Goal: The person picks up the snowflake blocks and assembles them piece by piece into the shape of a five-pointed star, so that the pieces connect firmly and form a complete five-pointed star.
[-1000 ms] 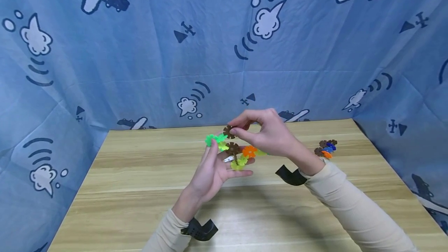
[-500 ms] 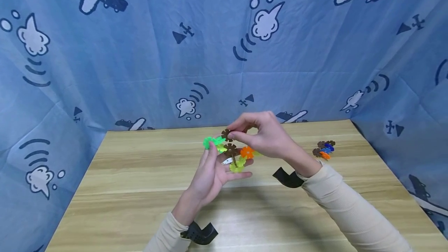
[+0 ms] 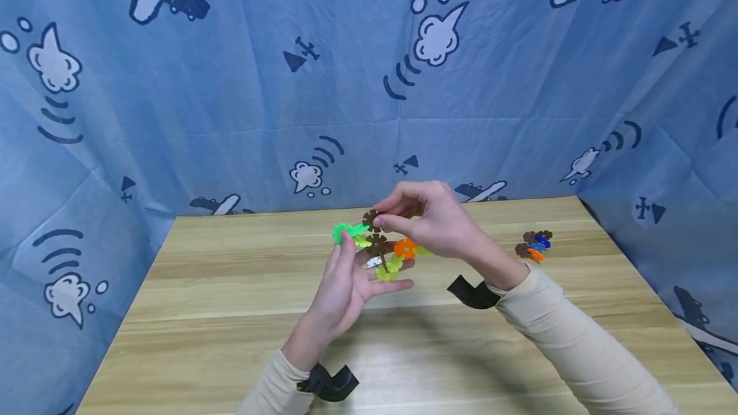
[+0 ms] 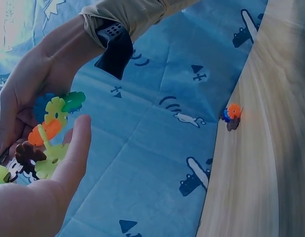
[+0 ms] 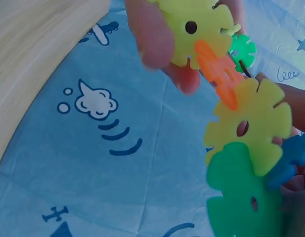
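Observation:
My left hand (image 3: 340,293) holds a chain of linked flower-shaped plastic discs above the table, thumb against the bright green disc (image 3: 340,232) and other fingers spread beneath. A brown disc (image 3: 377,244), an orange disc (image 3: 405,248), a yellow-green disc (image 3: 387,271) and a white piece (image 3: 375,262) show over the palm. Between thumb and index finger, my right hand (image 3: 438,219) pinches another brown disc (image 3: 369,219) at the chain's upper side, beside the green end. The right wrist view shows a yellow disc (image 5: 248,123), a green disc (image 5: 236,192) and a blue disc (image 5: 290,158) close up.
A small pile of loose flower discs (image 3: 535,245), brown, blue and orange, lies on the right of the wooden table (image 3: 242,300). A blue curtain (image 3: 346,82) printed with planes stands behind and at both sides. Each wrist carries a black mount (image 3: 328,383).
Both hands and the chain sit slightly further left in the head view, as does the scene around them. The grips look the same, with the right hand still pinching the brown disc.

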Action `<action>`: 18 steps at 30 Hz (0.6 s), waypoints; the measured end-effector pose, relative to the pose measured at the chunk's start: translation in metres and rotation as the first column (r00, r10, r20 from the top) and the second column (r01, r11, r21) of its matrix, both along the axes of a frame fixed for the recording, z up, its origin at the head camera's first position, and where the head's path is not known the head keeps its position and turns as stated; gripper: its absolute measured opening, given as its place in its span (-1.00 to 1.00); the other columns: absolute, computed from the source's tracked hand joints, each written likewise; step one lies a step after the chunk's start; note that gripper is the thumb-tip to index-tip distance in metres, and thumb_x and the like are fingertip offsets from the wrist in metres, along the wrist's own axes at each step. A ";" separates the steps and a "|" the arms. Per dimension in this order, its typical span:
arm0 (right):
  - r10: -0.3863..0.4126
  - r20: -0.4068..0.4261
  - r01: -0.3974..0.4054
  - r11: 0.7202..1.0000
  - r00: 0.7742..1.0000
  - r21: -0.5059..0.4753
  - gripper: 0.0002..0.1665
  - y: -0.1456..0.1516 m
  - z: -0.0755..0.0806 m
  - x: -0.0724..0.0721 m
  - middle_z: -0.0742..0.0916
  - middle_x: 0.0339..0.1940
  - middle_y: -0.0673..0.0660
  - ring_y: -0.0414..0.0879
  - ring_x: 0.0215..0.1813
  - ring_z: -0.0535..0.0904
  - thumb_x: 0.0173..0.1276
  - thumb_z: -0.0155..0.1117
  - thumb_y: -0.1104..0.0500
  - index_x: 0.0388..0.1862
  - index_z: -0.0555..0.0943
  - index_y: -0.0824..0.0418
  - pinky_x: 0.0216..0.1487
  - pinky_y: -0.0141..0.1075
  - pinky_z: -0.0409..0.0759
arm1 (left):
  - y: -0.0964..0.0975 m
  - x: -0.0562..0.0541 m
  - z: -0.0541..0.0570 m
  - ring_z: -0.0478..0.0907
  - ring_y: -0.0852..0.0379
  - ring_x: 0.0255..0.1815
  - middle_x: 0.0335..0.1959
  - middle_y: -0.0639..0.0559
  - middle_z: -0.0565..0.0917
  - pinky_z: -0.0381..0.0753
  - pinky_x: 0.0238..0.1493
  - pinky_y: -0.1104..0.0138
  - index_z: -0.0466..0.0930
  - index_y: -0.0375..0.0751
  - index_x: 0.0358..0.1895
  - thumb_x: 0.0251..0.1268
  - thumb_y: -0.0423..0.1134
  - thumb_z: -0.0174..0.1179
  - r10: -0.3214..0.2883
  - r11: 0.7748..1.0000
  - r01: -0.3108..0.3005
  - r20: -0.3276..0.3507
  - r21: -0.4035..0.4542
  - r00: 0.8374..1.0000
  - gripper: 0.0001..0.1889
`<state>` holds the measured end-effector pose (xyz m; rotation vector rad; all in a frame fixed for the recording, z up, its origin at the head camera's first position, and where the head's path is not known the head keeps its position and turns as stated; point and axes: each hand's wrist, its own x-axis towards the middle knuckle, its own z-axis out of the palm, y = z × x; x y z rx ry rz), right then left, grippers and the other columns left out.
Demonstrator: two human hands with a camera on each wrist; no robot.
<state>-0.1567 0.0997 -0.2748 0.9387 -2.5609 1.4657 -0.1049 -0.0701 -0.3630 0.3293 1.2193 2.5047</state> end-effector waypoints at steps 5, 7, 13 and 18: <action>0.004 0.009 -0.004 1.000 1.000 0.018 -0.84 -0.001 -0.001 0.001 0.83 -0.34 0.13 -0.14 -0.37 0.75 0.20 0.53 0.36 -0.27 0.71 0.27 -0.33 -0.35 0.75 | 0.003 0.001 0.000 0.70 -0.17 0.06 0.30 -0.28 0.40 0.66 0.08 -0.24 0.23 0.02 0.41 0.54 0.32 -0.26 0.035 0.999 -0.035 0.006 0.012 0.999 -0.39; 0.010 0.010 -0.011 1.000 1.000 0.018 -0.84 -0.001 0.000 0.001 0.83 -0.34 0.12 -0.15 -0.36 0.76 0.20 0.52 0.36 -0.26 0.71 0.26 -0.31 -0.34 0.75 | 0.003 0.001 -0.001 0.70 -0.17 0.06 0.27 -0.24 0.42 0.67 0.08 -0.23 0.23 0.03 0.41 0.54 0.32 -0.26 0.038 0.999 -0.038 0.001 0.002 0.999 -0.40; 0.047 0.005 -0.047 0.999 0.999 0.012 -0.85 0.004 0.001 0.000 0.83 -0.29 0.10 -0.16 -0.29 0.77 0.25 0.49 0.34 -0.19 0.74 0.24 -0.23 -0.33 0.76 | 0.002 0.002 -0.002 0.65 -0.23 0.16 0.31 -0.20 0.41 0.66 0.09 -0.22 0.14 0.08 0.48 0.55 0.35 -0.34 -0.018 0.998 0.016 -0.025 -0.053 1.000 -0.36; 0.064 -0.015 -0.064 0.998 0.998 0.008 -0.85 0.007 0.002 0.000 0.84 -0.28 0.08 -0.18 -0.28 0.77 0.28 0.48 0.32 -0.17 0.76 0.23 -0.23 -0.33 0.76 | 0.001 0.002 -0.004 0.55 -0.17 0.30 0.47 -0.18 0.28 0.60 0.20 -0.22 0.06 0.09 0.55 0.54 0.40 -0.51 -0.052 0.996 0.050 -0.030 -0.072 0.998 -0.28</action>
